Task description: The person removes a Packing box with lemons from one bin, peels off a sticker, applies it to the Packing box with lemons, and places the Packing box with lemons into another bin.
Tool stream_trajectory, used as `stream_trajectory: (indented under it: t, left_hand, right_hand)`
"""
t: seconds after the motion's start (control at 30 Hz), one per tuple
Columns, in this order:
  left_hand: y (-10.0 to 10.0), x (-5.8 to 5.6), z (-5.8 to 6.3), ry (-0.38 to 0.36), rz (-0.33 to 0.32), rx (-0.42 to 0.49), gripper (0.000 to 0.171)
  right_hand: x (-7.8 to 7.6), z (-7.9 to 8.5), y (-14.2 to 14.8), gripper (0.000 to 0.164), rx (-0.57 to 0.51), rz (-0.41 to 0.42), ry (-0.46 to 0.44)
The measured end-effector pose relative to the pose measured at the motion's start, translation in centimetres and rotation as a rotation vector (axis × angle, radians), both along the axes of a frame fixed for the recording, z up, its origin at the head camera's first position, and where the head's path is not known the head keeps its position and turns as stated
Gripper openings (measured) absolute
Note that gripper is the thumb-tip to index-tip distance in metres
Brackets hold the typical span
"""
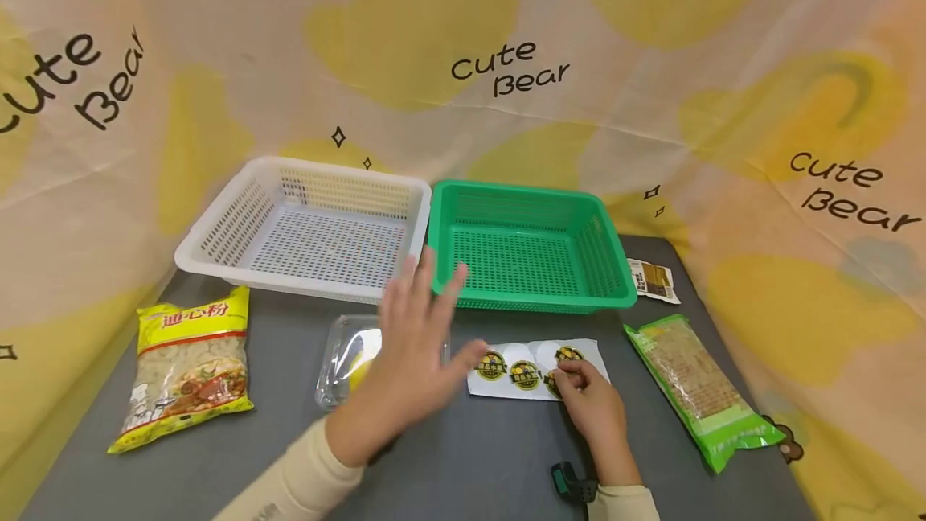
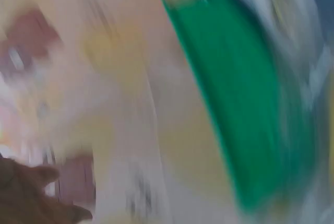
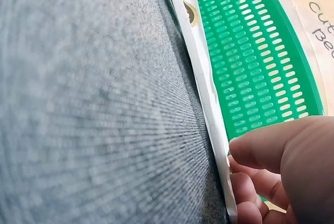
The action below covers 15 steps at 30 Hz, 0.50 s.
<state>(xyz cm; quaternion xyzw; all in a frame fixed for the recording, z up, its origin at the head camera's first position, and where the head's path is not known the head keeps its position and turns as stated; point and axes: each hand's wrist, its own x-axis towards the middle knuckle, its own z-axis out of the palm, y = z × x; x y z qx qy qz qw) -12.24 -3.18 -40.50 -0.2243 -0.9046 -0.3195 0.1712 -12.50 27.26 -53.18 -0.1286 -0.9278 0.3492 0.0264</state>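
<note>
Sticker sheet (image 1: 545, 364) lies on the gray desk (image 1: 282, 376) before the green basket (image 1: 521, 301), its right part apparently pinched by the right hand (image 1: 596, 408), fingers curled together; whether a sticker is lifting, I cannot tell. The left hand (image 1: 419, 352), fingers spread and holding nothing, partly hides the clear clamshell box (image 1: 338, 360) in the head view. The sheet looks partly used: several round stickers (image 1: 524, 375) remain among pale blank spots (image 1: 547, 350). The macaroni bag (image 1: 191, 368) reads "通心粉"; sticker lettering seems to end "水果"; the backdrop (image 1: 405, 127) says "Cute Bear".
</note>
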Motion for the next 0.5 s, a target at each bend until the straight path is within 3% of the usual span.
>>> stream_trajectory:
  t: [0.1, 0.2, 0.3, 0.4, 0.5]
  left_hand:
    - [5.5, 3.0, -2.5, -0.129, -0.208, 0.001, 0.087]
    - [8.8, 3.9, -5.9, -0.299, -0.312, -0.059, 0.084]
    - [10.3, 3.1, -9.3, -0.383, -0.318, -0.184, 0.085]
    - [10.5, 2.0, -11.6, -0.42, -0.305, -0.305, 0.09]
    - [10.3, 1.7, -12.5, -0.422, -0.295, -0.423, 0.094]
  right_hand:
    - [-0.3, 0.0, 0.1, 0.024, 0.005, 0.01, 0.001]
    - [-0.5, 0.0, 0.1, 0.024, 0.014, 0.015, 0.009]
    - [-0.6, 0.0, 0.0, 0.022, 0.019, 0.019, 0.018]
    - [-0.4, 0.1, 0.0, 0.02, 0.018, 0.015, 0.018]
    - [-0.1, 0.1, 0.2, 0.018, 0.02, 0.006, 0.016]
